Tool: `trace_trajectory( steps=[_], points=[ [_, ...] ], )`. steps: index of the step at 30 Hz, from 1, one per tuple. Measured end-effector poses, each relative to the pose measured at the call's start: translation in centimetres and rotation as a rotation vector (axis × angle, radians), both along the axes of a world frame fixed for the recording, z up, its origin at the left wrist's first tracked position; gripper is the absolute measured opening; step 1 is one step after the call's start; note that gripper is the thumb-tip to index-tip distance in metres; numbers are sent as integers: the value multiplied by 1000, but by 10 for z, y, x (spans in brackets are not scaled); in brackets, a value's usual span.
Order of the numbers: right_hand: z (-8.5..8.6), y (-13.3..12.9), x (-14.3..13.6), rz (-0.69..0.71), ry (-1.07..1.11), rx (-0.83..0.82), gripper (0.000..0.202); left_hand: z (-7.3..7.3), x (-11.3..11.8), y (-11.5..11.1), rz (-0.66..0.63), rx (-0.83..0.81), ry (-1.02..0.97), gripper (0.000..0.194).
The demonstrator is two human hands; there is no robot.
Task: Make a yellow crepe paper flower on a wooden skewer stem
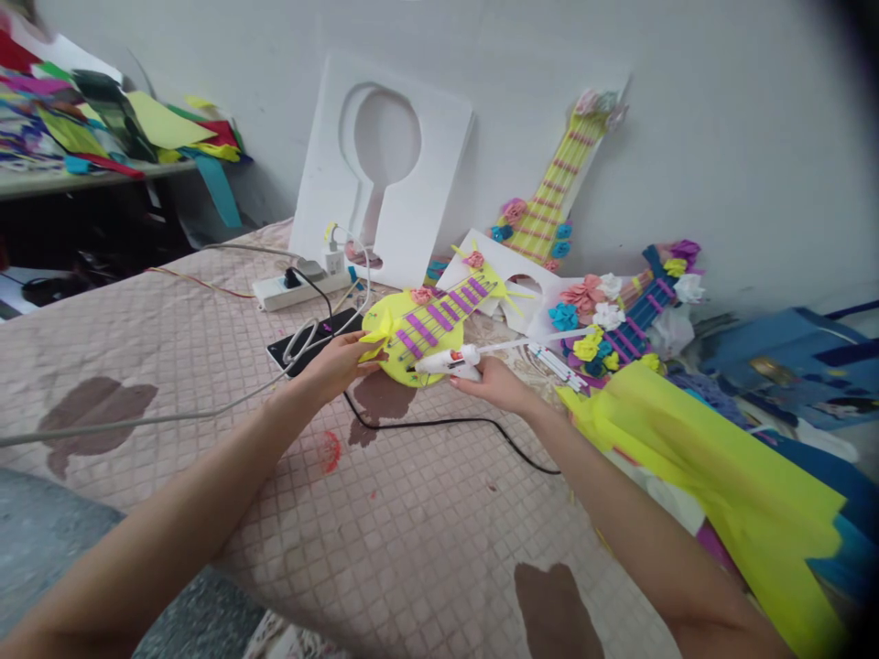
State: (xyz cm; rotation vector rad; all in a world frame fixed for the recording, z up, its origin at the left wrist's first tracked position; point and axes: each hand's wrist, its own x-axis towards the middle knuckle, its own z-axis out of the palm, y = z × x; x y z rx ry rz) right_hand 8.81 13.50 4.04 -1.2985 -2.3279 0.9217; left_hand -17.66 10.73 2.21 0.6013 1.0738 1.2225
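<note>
My right hand (495, 384) is wrapped round a white hot glue gun (446, 360), its nozzle pointing left over the lower part of a small yellow toy guitar (391, 320). A long pale glue stick (536, 342) sticks out of the gun's back. Purple bars and thin strings run along the guitar, and a pink paper flower (423, 295) sits on its upper edge. At the guitar's left end, my left hand (341, 359) pinches a piece of yellow crepe paper (379, 337) against the body. The fingertips of that hand are partly hidden.
A power strip (288, 288) with plugs and a dark phone (281, 352) lie behind my left hand; cables cross the quilted cover (426, 513). White foam boards (439, 165) and two decorated guitars (549, 201) lean at the back. Yellow paper (714, 458) lies at right.
</note>
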Motion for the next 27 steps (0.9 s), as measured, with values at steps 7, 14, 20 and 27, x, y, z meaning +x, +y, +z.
trace_trajectory(
  steps=[7, 14, 20, 27],
  points=[
    [1, -1, 4, -32, -8, 28, 31, 3, 1, -2, -20, 7, 7, 19],
    [-1, 0, 4, -37, -3, 36, 32, 3, 0, -2, -29, 14, 13, 19],
    [11, -10, 8, -12, 20, -8, 31, 2, 1, -2, -15, 6, 4, 15],
    [15, 21, 65, -349, 1, 231, 40, 5, -2, -3, -24, 2, 11, 15]
  ],
)
